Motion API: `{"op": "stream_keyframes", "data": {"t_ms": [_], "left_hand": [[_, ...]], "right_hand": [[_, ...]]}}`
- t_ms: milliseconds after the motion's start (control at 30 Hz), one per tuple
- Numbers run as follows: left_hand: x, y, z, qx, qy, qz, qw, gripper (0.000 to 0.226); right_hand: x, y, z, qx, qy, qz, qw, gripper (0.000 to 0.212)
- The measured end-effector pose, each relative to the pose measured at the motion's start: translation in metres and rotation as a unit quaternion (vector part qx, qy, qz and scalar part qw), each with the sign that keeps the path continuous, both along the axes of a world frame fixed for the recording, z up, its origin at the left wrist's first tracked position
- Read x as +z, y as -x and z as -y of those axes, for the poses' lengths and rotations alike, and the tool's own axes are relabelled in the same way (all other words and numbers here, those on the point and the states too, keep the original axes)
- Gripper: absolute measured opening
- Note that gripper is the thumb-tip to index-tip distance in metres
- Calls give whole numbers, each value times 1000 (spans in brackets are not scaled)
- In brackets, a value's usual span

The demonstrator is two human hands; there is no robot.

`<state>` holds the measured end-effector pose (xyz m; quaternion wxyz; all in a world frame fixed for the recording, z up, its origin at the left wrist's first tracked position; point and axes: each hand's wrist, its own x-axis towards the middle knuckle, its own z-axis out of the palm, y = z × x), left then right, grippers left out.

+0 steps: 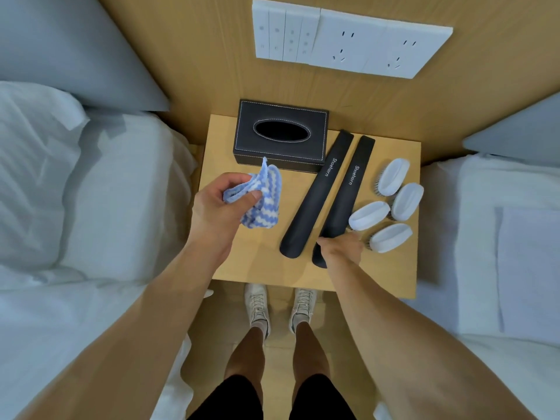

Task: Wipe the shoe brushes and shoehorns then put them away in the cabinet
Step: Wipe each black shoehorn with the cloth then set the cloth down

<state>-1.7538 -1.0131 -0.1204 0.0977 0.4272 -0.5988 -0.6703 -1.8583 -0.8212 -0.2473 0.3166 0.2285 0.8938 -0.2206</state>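
Left hand [222, 204] clutching bunched blue-and-white striped cloth [262, 201]; right hand [341, 248] gripping right-side black plastic shoehorn [345, 192] (wide end).

The counter [260, 262] stands between two beds, one bed [75, 207] to its left and the other bed [500, 253] to its right, with a wall panel of switches and sockets [348, 43] behind it. A tissue box [280, 136] sits at the back left of the counter. Two shoehorns lie side by side to its right, the left shoehorn [315, 195] beside the right shoehorn [345, 189]. Four shoe brushes [388, 204] cluster right of them. The left hand [221, 204] holds a cloth [263, 201] above the counter's left part, in front of the box; the right hand [341, 247] is on the right shoehorn's near end
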Motion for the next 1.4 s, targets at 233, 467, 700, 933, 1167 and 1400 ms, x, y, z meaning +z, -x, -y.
{"op": "stream_keyframes", "data": {"t_ms": [233,467,700,933,1167,1400], "left_hand": [[2,3,-3,-27,7,2,1000,12],[7,3,-6,-38,7,0,999,12],[4,-3,-7,-35,15,-5,999,12],[9,-3,-11,-35,9,-3,999,12],[46,12,-15,-53,50,-38,997,11],[100,29,-16,-64,71,-75,993,10]], "right_hand": [[5,-3,-12,40,-6,16,999,42],[4,3,-8,40,5,11,999,46],[-3,2,-16,76,-11,10,997,20],[22,-1,-25,60,40,-37,997,13],[83,-11,-39,0,190,-16,982,23],[180,-26,-55,49,336,-9,941,33]]}}
